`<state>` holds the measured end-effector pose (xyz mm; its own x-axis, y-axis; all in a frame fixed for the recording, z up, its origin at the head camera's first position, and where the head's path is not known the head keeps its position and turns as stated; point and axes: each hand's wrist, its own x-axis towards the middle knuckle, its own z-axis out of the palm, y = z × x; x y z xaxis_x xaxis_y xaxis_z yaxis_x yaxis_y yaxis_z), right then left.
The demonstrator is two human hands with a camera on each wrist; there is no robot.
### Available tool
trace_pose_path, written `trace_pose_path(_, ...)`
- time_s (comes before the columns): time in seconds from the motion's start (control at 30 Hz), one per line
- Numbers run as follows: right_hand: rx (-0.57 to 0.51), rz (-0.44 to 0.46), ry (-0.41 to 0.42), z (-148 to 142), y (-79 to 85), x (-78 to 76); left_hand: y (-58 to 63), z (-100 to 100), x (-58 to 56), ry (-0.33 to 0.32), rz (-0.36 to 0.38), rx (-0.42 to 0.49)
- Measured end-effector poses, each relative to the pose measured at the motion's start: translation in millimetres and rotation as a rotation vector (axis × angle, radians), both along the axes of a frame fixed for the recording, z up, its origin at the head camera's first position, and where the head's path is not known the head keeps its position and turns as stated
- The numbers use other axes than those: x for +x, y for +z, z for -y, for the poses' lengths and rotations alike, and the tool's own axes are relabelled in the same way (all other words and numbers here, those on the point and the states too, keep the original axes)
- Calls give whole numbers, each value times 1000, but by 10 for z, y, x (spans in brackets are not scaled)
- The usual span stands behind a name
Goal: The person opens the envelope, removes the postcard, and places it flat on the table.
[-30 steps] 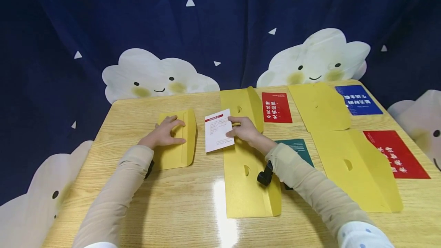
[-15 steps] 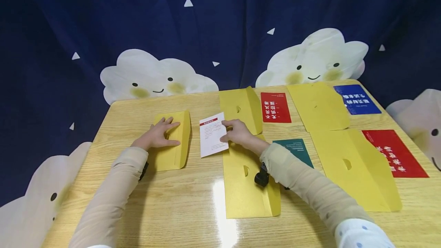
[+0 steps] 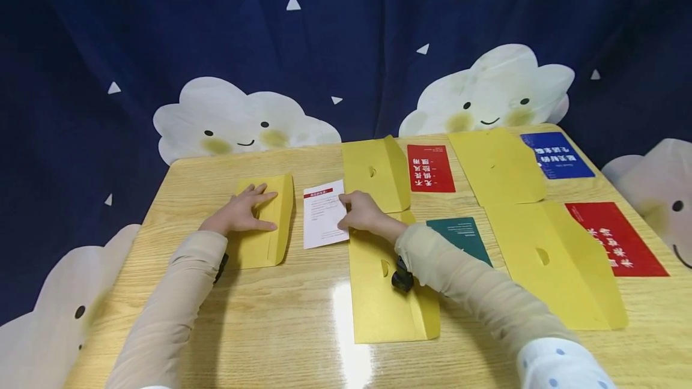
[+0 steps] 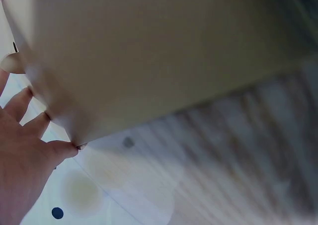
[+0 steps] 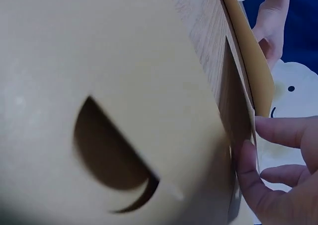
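Note:
In the head view my left hand (image 3: 235,212) rests with spread fingers on a yellow envelope (image 3: 258,251) at the table's left; the envelope's flap stands up on its right side. My right hand (image 3: 370,212) pinches the right edge of a white card (image 3: 321,215) that has a red strip and small print. The card lies just right of that envelope's flap. In the right wrist view, thumb and fingers hold the card (image 5: 235,96) by its edge, tilted off the tabletop. The left wrist view shows my fingertips (image 4: 42,118) along the envelope's edge (image 4: 149,61).
Two yellow envelopes (image 3: 386,311) with half-moon slots lie below the right forearm, and two more (image 3: 519,227) further right. Among them are a green card (image 3: 462,236), a small red card (image 3: 431,167), a large red card (image 3: 627,251) and a blue card (image 3: 564,158). A dark curtain (image 3: 324,29) hangs behind.
My right hand has carried the white card left and slightly toward me, closer to the left envelope. The left hand and its envelope have shifted a little left.

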<state>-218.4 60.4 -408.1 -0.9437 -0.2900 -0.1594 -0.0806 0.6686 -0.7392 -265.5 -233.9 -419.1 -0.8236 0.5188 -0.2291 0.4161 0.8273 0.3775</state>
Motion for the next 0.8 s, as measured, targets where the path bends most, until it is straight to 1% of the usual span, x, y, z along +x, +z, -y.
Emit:
trace_pose_path(0.17, 80, -21, 35, 34, 10, 3, 16, -6, 4, 7, 12, 3)
trace_pose_path(0.23, 115, -47, 45, 34, 25, 10, 18, -11, 1, 6, 13, 3)
trace_pose_path(0.4, 158, -90, 92, 4, 80, 41, 12, -1, -3, 5, 5, -8)
trace_pose_path(0.47, 141, -76, 105, -28, 102, 53, 15, 7, -1, 1, 0, -17)
trace_pose_path(0.6, 71, -75, 89, -151, 145, 75, 54, -14, 0, -3, -25, -20)
trace_pose_path(0.7, 18, -97, 84, -268, 166, 90, 104, -46, 17, 10, -43, 17)
trace_pose_path(0.8, -27, -98, 92, -383, 182, 128, 150, -83, 49, 21, -58, 84)
